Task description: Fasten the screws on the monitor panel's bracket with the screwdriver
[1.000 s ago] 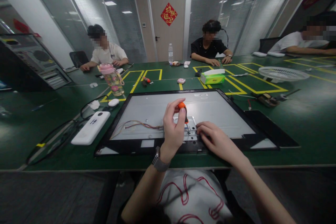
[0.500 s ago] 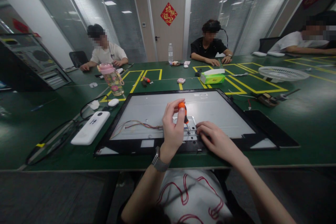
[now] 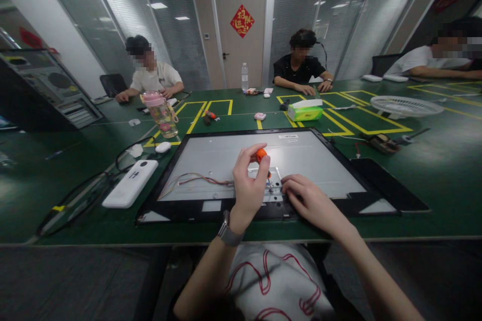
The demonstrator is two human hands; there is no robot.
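My left hand (image 3: pixel 249 175) is closed around the orange-and-black handle of a screwdriver (image 3: pixel 261 154), held almost upright. Its shaft points down at a small metal bracket plate (image 3: pixel 277 191) at the front middle of a flat display panel (image 3: pixel 211 153). The panel lies on the table, grey back up, in a black frame. My right hand (image 3: pixel 307 198) rests on the panel's front part, fingers curled together with the tips at the bracket's right edge; what they pinch, if anything, is hidden. Thin coloured wires (image 3: pixel 203 178) run left from the bracket.
Left of the panel lie a white power bank (image 3: pixel 130 184), black cables (image 3: pixel 71 200) and a pink-lidded bottle (image 3: pixel 161 115). A black slab (image 3: pixel 387 183) lies at the right. Behind stand a green tissue pack (image 3: pixel 306 110) and a white fan grille (image 3: pixel 406 105). Other people sit across the table.
The left thumb and fingers have shifted slightly around the screwdriver, hiding more of the handle. My right hand and the panel stay in place.
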